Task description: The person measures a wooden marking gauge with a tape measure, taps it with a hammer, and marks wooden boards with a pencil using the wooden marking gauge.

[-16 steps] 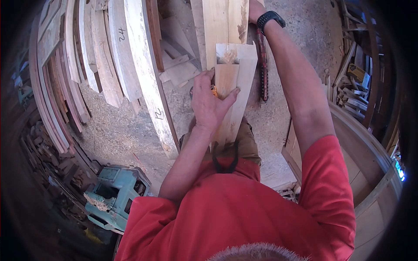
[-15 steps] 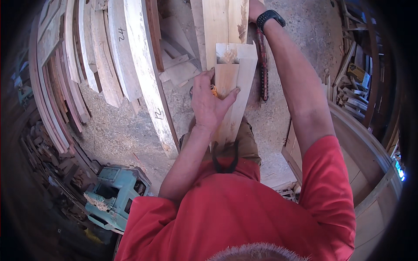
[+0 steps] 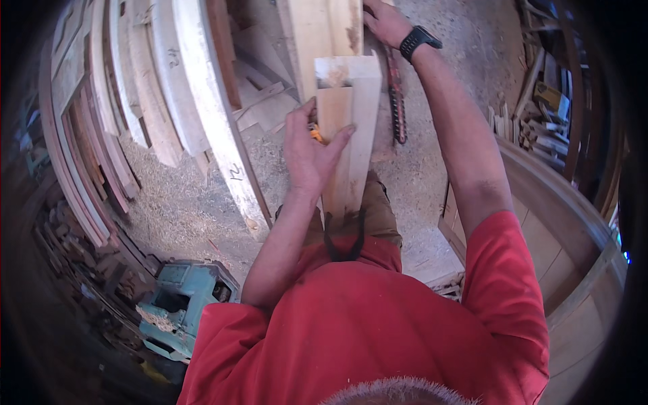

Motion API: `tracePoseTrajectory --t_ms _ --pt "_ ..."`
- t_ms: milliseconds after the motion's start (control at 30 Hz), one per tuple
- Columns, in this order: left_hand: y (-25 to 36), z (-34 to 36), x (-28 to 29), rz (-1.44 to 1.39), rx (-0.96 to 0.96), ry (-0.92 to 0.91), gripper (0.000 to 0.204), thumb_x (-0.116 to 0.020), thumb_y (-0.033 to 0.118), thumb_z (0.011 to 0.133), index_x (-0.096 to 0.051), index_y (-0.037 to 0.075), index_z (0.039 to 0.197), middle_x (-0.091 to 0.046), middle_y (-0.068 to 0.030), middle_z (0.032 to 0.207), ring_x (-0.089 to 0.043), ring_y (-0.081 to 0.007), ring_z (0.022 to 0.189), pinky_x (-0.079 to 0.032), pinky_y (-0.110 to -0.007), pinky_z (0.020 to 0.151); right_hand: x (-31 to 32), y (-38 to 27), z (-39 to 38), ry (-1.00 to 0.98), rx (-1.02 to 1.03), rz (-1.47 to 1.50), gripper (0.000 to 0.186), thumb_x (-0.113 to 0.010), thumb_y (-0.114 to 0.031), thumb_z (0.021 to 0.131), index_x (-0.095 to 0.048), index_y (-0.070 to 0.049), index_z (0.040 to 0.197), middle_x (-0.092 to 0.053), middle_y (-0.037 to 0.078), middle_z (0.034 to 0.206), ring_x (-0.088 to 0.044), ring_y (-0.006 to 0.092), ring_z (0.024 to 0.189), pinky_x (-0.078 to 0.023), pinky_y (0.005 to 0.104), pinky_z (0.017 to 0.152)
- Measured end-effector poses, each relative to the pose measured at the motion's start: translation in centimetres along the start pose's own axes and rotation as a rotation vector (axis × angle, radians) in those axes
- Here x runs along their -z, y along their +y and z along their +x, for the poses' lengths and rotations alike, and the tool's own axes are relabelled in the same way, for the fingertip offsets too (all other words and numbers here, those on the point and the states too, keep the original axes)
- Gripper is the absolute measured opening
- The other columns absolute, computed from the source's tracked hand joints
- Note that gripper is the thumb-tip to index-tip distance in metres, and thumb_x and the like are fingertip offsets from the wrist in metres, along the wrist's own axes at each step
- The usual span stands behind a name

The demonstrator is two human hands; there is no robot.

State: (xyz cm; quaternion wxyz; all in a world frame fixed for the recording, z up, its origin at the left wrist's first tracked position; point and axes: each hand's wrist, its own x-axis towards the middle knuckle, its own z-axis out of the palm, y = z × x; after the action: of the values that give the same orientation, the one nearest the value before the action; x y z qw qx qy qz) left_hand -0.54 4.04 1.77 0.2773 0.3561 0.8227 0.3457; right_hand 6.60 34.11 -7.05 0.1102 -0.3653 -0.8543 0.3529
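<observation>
My left hand [image 3: 312,147] is closed on a narrow wooden board [image 3: 335,116], its thumb on top and its fingers at the left edge. This board lies against a wider pale board [image 3: 365,101], and their near ends reach my waist. Beyond them, longer light boards [image 3: 327,30] run to the top of the picture. My right hand [image 3: 390,27], with a dark watch [image 3: 418,43] on the wrist, has its fingers at the right edge of these longer boards; its grip is partly hidden. Beside my left fingers shows a small orange object [image 3: 315,133], mostly covered.
Long planks [image 3: 209,101] stand along the left. A red bar with a dark toothed edge [image 3: 397,101] lies right of the boards. A teal machine [image 3: 179,304] sits at lower left, wood panels [image 3: 540,229] at right. Offcuts [image 3: 263,104] and sawdust [image 3: 182,196] cover parts of the floor.
The view has shifted, so the boards and planks appear farther left and slightly higher. My right hand has come back toward me and more of it shows. My left hand keeps its grip.
</observation>
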Motion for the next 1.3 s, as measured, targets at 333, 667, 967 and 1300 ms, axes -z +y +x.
tracePoseTrajectory --t_ms 333,667,967,1300 --pt "-2.1 -0.4 -0.4 0.126 -0.098 0.036 0.088 -0.094 0.035 0.071 -0.051 0.000 0.138 -0.058 -0.0163 0.116 -0.060 -0.0309 0.108 -0.051 -0.043 0.095 -1.0 -0.3 -15.5 0.608 -0.410 0.258 0.030 -0.068 -0.027 0.096 -0.074 -0.001 0.111 -0.076 0.020 0.090 -0.075 0.0305 0.083 -0.059 0.0402 0.074" --pt "-0.9 -0.1 -0.2 0.054 -0.012 0.008 0.089 -0.093 0.038 0.071 -0.051 -0.001 0.139 -0.058 -0.0153 0.112 -0.061 -0.0300 0.104 -0.051 -0.042 0.094 -8.0 -5.2 -23.7 -0.345 -0.581 -0.148 0.018 -0.061 -0.012 0.090 -0.074 0.000 0.094 -0.073 0.028 0.090 -0.073 0.0443 0.091 -0.060 0.0525 0.082" --pt "-1.2 -0.3 0.5 0.053 -0.019 0.001 0.088 -0.093 0.038 0.072 -0.050 0.003 0.140 -0.055 -0.0129 0.109 -0.060 -0.0297 0.101 -0.052 -0.042 0.089 -6.8 -5.5 -24.0 0.241 -0.668 0.182 0.019 -0.069 -0.018 0.086 -0.065 -0.001 0.093 -0.073 0.019 0.078 -0.074 0.0354 0.071 -0.059 0.0449 0.063" --pt "-1.6 -0.3 0.4 0.037 0.002 -0.012 0.088 -0.093 0.039 0.071 -0.050 0.004 0.139 -0.055 -0.0126 0.109 -0.060 -0.0285 0.100 -0.053 -0.042 0.087 4.2 -13.1 -16.1 0.313 -0.190 0.929 0.017 -0.063 -0.012 0.102 -0.068 0.004 0.108 -0.073 0.008 0.090 -0.070 0.0121 0.080 -0.055 0.0251 0.074"
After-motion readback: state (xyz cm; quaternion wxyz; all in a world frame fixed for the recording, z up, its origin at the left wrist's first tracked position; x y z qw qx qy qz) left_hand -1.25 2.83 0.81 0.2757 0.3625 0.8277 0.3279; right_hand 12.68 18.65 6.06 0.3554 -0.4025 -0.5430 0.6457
